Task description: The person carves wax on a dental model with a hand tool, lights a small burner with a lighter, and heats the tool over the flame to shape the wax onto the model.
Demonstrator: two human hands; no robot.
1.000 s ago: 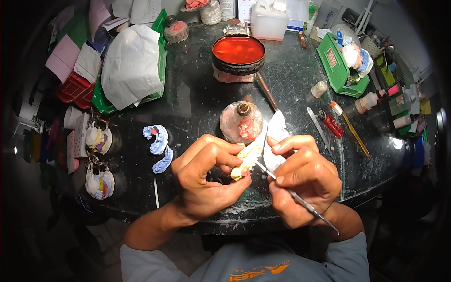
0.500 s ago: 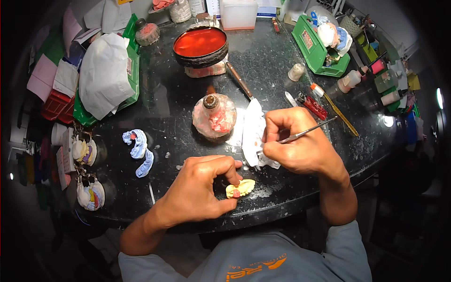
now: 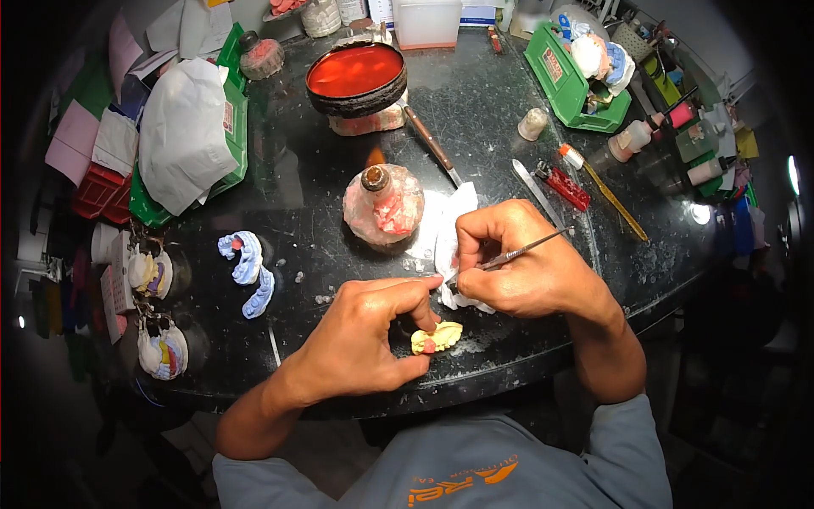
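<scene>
My left hand [image 3: 352,339] grips a small yellow dental cast [image 3: 444,337] between thumb and fingers, low over the bench edge. A patch of pink wax shows on the cast's near side. In my right hand [image 3: 534,267] is a thin metal wax carver [image 3: 536,245], held like a pen with its handle pointing up to the right. Its working tip is hard to make out near my left fingertips. A crumpled white cloth [image 3: 456,216] lies beneath and beside my right hand. Beyond my hands stands a wax-smeared spirit burner [image 3: 381,208] with a small flame at its wick.
A pan of red wax [image 3: 356,72] sits at the back, a wooden-handled knife [image 3: 431,144] beside it. Blue dental casts [image 3: 246,259] lie left. A red lighter [image 3: 566,188] and yellow-handled brush [image 3: 612,199] lie right. Green bins [image 3: 568,81] flank the bench [image 3: 322,229].
My right hand has moved left and slightly down with the wax carver, closer to my left hand. The yellow cast stays in my left hand, nearly still. The view has shifted slightly.
</scene>
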